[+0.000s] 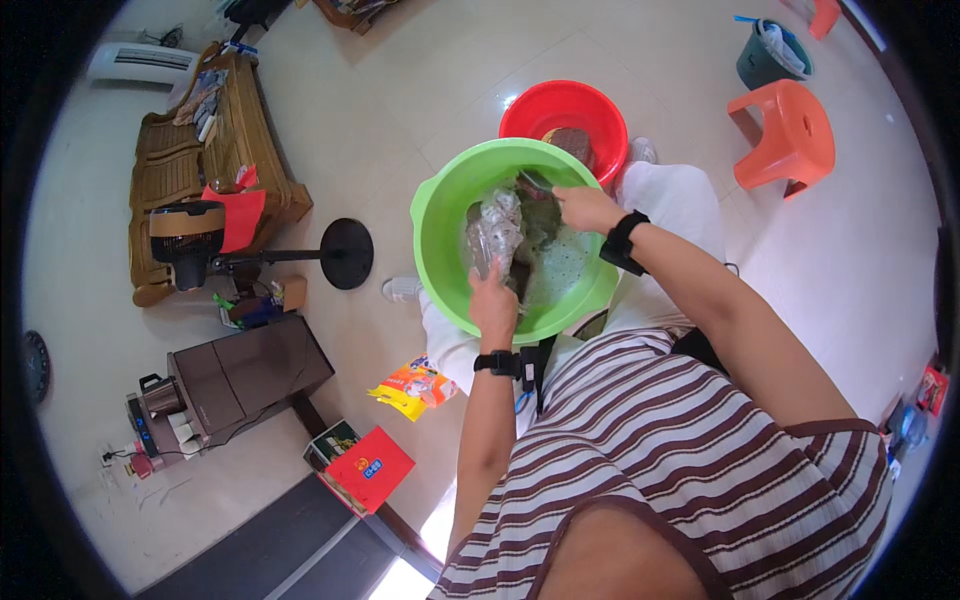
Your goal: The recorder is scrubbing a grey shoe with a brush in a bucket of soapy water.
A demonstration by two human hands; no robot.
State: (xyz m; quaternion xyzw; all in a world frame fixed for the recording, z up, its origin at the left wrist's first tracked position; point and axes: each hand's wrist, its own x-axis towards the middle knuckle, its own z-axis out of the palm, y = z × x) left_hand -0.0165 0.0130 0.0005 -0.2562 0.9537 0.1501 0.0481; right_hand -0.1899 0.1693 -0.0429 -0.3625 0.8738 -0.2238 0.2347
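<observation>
A lime-green plastic basin (442, 292) stands between my knees with foamy water (564, 262) in it. My left hand (494, 306) grips the near end of a grey, suds-covered item (501, 217), which looks like a shoe. My right hand (589, 209) holds the dark handle of a brush (535, 181), whose head is hidden by its angle and the basin's contents. Another dark, wet item (541, 217) lies in the water beside the sudsy one; its exact kind is unclear.
A red basin (536, 112) with a brown-soled item (571, 142) stands just beyond. Orange stool (806, 135) and dark green bucket (772, 64) are at right. A fan base (346, 253), an orange-yellow packet (414, 384) and a red box (369, 469) are at left.
</observation>
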